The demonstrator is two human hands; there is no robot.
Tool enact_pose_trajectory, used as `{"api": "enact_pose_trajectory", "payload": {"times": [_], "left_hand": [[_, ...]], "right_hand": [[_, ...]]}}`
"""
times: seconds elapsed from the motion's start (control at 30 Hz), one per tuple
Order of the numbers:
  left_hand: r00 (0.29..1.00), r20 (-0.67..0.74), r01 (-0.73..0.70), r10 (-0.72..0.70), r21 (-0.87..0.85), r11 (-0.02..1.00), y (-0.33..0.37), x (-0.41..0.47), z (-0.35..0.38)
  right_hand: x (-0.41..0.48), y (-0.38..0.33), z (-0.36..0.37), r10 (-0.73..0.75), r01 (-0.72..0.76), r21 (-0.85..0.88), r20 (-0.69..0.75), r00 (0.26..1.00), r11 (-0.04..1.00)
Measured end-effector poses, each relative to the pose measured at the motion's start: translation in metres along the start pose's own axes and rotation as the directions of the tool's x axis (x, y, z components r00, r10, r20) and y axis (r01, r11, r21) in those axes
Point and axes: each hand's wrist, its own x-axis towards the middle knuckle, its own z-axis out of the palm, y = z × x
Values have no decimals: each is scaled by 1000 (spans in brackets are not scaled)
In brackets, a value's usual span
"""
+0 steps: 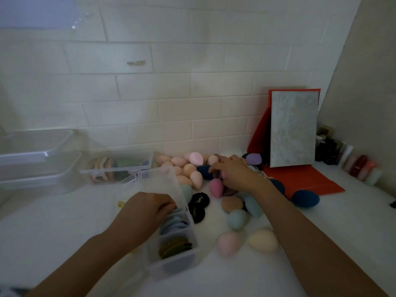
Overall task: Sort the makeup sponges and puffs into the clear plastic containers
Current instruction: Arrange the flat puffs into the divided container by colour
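Across the table [64, 232], the large tubs [38, 159] sit empty, while the far container [115, 166] and near container [171, 262] already hold flat puffs [174, 246]. The left hand [147, 209] curls into the near one, its grip hidden. The right hand [233, 170] reaches among many unsorted sponges [192, 170], its grasp unclear.

Peach sponges [183, 168], navy sponge [305, 198], red folder [304, 179].

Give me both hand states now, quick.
Left hand: fingers curled into the divided container, grip hidden, cannot tell.
Right hand: down on the sponge pile, grip cannot be told.
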Motion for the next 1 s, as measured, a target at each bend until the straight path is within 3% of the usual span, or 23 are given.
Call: {"api": "enact_pose_trajectory", "payload": {"times": [0.17, 0.27, 0.4, 0.53, 0.63, 0.73, 0.87, 1.0], "left_hand": [[999, -25, -27, 27, -17, 999, -1, -8, 2], [999, -22, -32, 31, -21, 999, 0, -12, 1], [1000, -11, -19, 18, -42, 999, 2, -18, -2], [1000, 25, -1, 2, -49, 999, 2, -22, -6], [999, 45, 28, -25, -61, 998, 5, -29, -9], [998, 60, 8, -4, -74, 997, 4, -40, -10], [998, 55, 10, -5, -96, 995, -3, -51, -10], [998, 55, -30, 37, -122, 992, 0, -55, -14]], "right_hand": [[0, 9, -9, 61, -55, 56, -99, 993, 997], [-10, 3, -27, 151, -84, 375, -152, 977, 923], [-23, -30, -58, 107, 72, 475, -339, 935, 877], [-46, -88, -72, -84, 185, 677, -180, 980, 713], [-54, -118, -58, -216, 235, 614, -106, 971, 753], [-54, -127, -49, -236, 261, 475, -113, 965, 840], [-56, -130, -47, -294, 316, 383, -116, 949, 868], [-61, -135, -49, -350, 328, 365, -7, 937, 871]]}}
